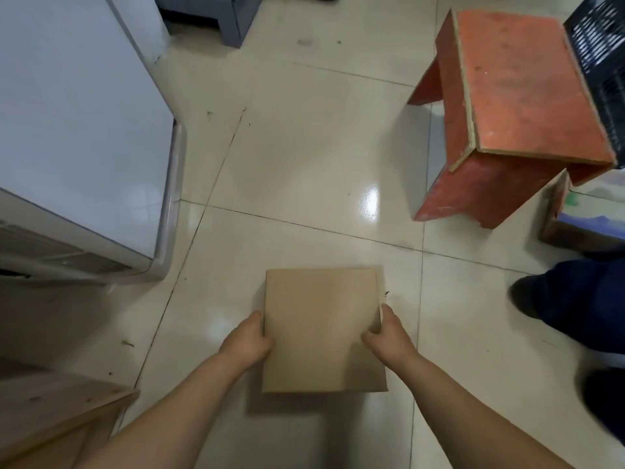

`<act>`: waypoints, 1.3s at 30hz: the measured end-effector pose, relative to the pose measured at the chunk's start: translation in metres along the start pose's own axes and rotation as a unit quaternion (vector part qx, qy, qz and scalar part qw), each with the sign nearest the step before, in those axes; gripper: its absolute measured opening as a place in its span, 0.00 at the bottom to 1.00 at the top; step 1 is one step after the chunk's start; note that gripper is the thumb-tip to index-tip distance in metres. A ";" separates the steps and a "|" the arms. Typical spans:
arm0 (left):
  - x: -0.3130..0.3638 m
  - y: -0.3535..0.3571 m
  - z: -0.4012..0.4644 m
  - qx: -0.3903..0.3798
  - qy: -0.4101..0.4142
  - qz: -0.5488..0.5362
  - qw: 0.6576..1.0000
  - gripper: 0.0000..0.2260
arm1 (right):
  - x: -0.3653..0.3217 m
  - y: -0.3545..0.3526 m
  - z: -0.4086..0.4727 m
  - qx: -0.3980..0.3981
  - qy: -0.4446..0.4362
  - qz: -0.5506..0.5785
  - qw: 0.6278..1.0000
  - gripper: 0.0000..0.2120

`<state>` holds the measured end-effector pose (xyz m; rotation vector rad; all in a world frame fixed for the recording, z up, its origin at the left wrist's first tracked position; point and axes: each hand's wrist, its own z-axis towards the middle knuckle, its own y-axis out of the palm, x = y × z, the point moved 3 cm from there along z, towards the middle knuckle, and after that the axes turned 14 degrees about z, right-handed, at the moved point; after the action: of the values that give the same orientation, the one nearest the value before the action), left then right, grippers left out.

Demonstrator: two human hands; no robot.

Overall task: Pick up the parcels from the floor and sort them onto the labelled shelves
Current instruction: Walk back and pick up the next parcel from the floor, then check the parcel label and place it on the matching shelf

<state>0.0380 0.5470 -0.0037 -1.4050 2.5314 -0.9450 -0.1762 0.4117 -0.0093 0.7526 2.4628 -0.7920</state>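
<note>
A plain brown cardboard parcel (321,319) is in the lower middle of the view, above the tiled floor, casting a shadow below it. My left hand (248,343) grips its left edge, thumb on top. My right hand (389,336) grips its right edge in the same way. Both forearms reach in from the bottom of the view. No label shows on the parcel's top face.
A white appliance (77,130) fills the left side. A red wooden stool (521,93) stands at the upper right, a black crate (602,55) beside it. Another open carton (575,225) lies at the right. A person's dark trouser leg and shoe (575,306) are close by. A wooden piece (50,411) sits bottom left.
</note>
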 end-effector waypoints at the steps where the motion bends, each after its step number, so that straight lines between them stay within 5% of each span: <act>1: 0.002 0.002 0.000 -0.021 0.000 -0.037 0.999 0.25 | 0.002 0.003 0.002 -0.002 0.014 0.052 0.999 0.21; 6: 0.009 -0.004 -0.014 -0.055 -0.002 -0.142 0.988 0.34 | -0.003 0.008 -0.009 -0.026 0.083 0.175 0.981 0.21; 12: 0.032 -0.040 -0.080 -0.044 0.015 -0.240 0.970 0.27 | -0.042 -0.032 -0.064 0.015 0.077 0.211 0.974 0.18; 24: 0.076 -0.205 -0.300 0.083 0.024 -0.329 0.941 0.18 | -0.226 -0.143 -0.274 0.010 -0.009 0.243 0.970 0.10; 32: 0.112 -0.321 -0.453 0.157 0.036 -0.373 0.914 0.22 | -0.351 -0.226 -0.421 0.052 -0.072 0.248 0.965 0.36; 39: 0.119 -0.401 -0.560 0.176 0.090 -0.409 0.891 0.23 | -0.425 -0.271 -0.525 0.038 -0.117 0.322 0.939 0.40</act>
<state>0.0602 0.5620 0.6945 -2.3594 1.6573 -1.5995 -0.1479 0.4049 0.7178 1.3129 1.8065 -0.6680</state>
